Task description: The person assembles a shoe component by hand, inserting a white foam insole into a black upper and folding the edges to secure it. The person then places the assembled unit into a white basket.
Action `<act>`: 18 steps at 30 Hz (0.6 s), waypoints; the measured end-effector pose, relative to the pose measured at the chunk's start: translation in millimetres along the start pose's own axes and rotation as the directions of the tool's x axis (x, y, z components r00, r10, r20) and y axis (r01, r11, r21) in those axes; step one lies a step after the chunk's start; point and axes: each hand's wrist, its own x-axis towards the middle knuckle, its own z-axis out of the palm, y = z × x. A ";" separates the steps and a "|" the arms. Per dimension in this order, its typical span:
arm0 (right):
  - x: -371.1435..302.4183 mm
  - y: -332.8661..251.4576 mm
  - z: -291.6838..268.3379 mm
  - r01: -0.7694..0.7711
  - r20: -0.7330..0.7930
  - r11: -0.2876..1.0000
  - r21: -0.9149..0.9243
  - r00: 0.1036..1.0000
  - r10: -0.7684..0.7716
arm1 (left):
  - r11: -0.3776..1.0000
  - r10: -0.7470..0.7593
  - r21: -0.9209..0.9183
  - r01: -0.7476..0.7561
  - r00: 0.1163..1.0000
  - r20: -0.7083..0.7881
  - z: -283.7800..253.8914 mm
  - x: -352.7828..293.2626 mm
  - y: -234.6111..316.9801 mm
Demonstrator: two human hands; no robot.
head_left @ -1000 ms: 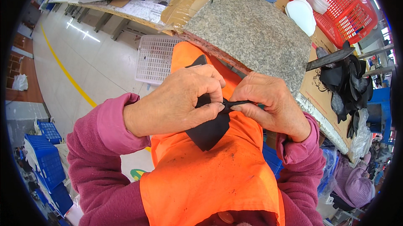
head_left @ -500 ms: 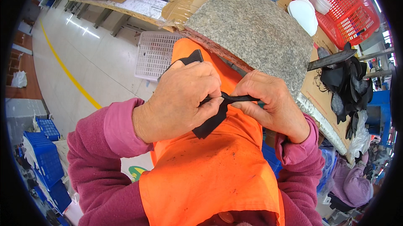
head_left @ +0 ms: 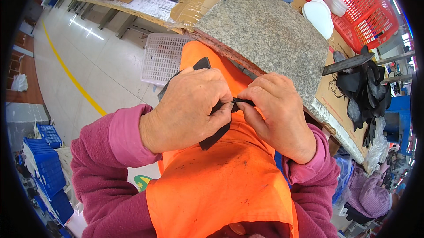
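Over my lap, my left hand (head_left: 190,105) is closed on a dark, flexible black piece of material (head_left: 215,137), fabric or thin leather. Its flat ends stick out above and below my fist. Thumb and forefinger of my right hand (head_left: 280,112) pinch a narrow folded part of the same piece, close beside the left fingertips. The material between the hands looks bunched or rolled; my fingers hide most of it. An orange apron (head_left: 221,185) lies beneath both hands.
Ahead is a workbench with a grey stone slab (head_left: 265,30). A red basket (head_left: 375,17), white shaped pads (head_left: 319,17), a metal bar (head_left: 346,63) and a heap of black pieces (head_left: 364,88) lie right. A white crate (head_left: 161,57) sits below the bench edge.
My right hand has moved left and slightly down, its pinch now closer to my left fingers. The black piece has shifted a little; its lower end sits slightly lower and further left.
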 end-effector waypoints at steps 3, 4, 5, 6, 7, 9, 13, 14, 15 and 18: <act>-0.8 -1.7 2.1 -0.031 0.033 1.000 0.006 0.999 0.031 | 1.000 0.011 -0.021 -0.012 1.000 -0.024 0.3 -0.4 -0.6; -1.1 -1.7 2.4 -0.030 0.041 0.999 0.013 0.999 0.030 | 1.000 0.015 -0.027 -0.016 1.000 -0.025 -0.2 -0.7 -0.9; -1.4 -1.6 2.7 -0.030 0.050 0.999 0.024 0.998 0.029 | 0.999 0.007 -0.041 -0.008 1.000 -0.019 -0.9 -1.2 -1.3; -1.7 -1.4 3.0 -0.032 0.059 0.999 0.042 0.998 0.030 | 0.999 0.000 -0.052 -0.001 1.000 -0.010 -2.0 -1.9 -1.7; -1.9 -1.1 3.4 -0.025 0.063 0.999 0.037 0.998 0.023 | 0.998 -0.002 -0.058 0.002 1.000 0.000 -3.1 -2.6 -2.1; -1.6 -0.1 4.4 -0.013 0.070 0.999 0.047 0.998 0.009 | 0.999 -0.003 -0.035 0.004 1.000 0.005 -4.4 -3.7 -2.8; 0.8 2.1 4.7 0.026 0.045 0.998 0.056 0.999 -0.029 | 0.993 -0.028 -0.110 0.034 0.998 0.052 -8.1 -2.9 -3.3; 1.3 1.9 4.2 0.034 0.040 0.998 0.059 0.999 -0.036 | 0.988 -0.010 -0.156 0.022 0.997 0.076 -10.6 -1.4 -3.6; 1.8 1.5 3.7 0.040 0.034 0.997 0.061 0.999 -0.043 | 0.979 0.010 -0.201 0.010 0.995 0.100 -13.8 0.8 -4.4; 1.3 -0.6 -2.7 0.051 0.064 0.996 0.071 0.996 -0.056 | 0.908 -0.149 -0.303 0.289 0.900 0.410 -32.7 6.4 -7.4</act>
